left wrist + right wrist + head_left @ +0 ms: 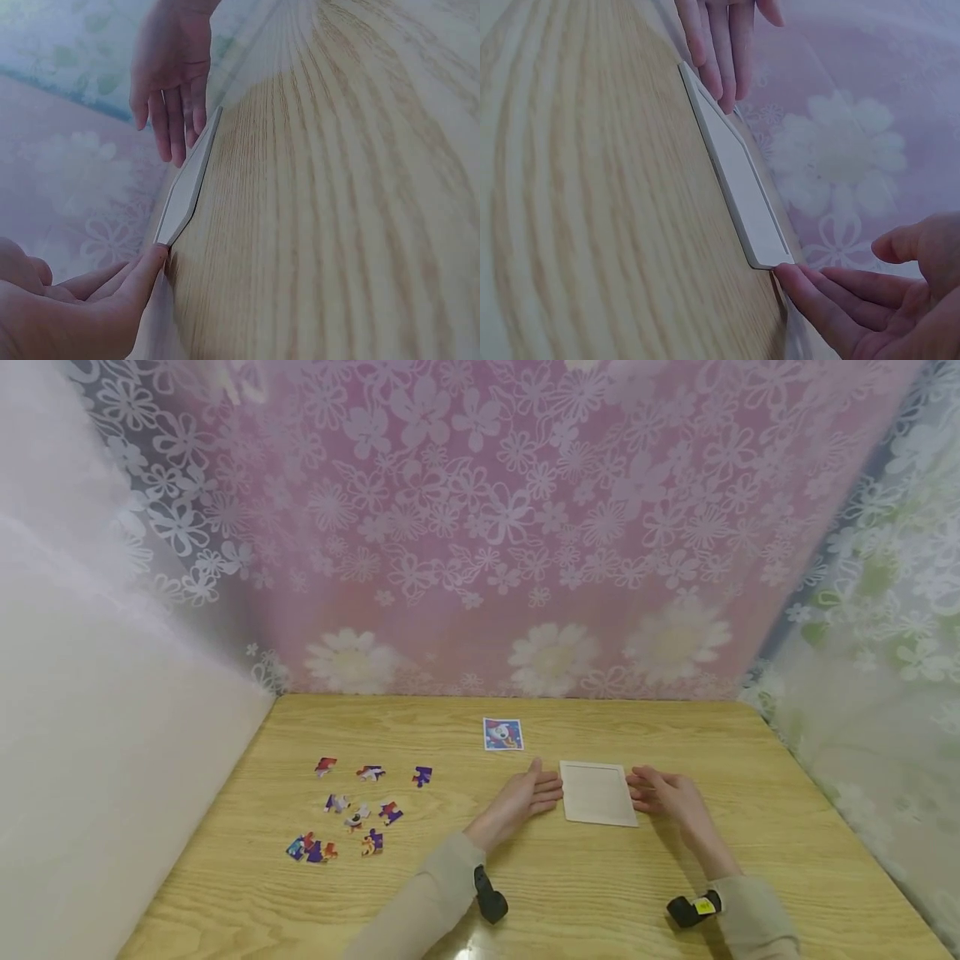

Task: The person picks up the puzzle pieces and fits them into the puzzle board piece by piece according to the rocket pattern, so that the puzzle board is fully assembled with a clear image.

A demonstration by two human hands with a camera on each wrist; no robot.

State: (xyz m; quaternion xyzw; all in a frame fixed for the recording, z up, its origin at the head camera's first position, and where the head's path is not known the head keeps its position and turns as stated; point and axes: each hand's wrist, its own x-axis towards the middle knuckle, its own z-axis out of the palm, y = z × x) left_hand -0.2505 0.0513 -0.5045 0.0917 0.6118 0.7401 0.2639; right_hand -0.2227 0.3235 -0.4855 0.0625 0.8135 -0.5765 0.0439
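A pale square puzzle frame (597, 794) with a raised rim lies flat on the wooden table, right of the middle. On its left side is my left hand (521, 797), palm turned inward and fingers straight, fingertips right at the frame's edge. My right hand (666, 795) faces it from the other side, its fingers extended to the frame's right edge. The left wrist view shows the left fingertips (159, 253) at a corner of the frame (187, 184). In the right wrist view the right fingertips (786, 274) meet the near end of the frame (735, 172).
Several loose jigsaw pieces (390, 812) are scattered on the left of the table (540, 893). A small square picture card (502, 735) with a cartoon figure lies behind the frame. Flowered curtain (480, 527) hangs along the table's back edge; a white wall stands left.
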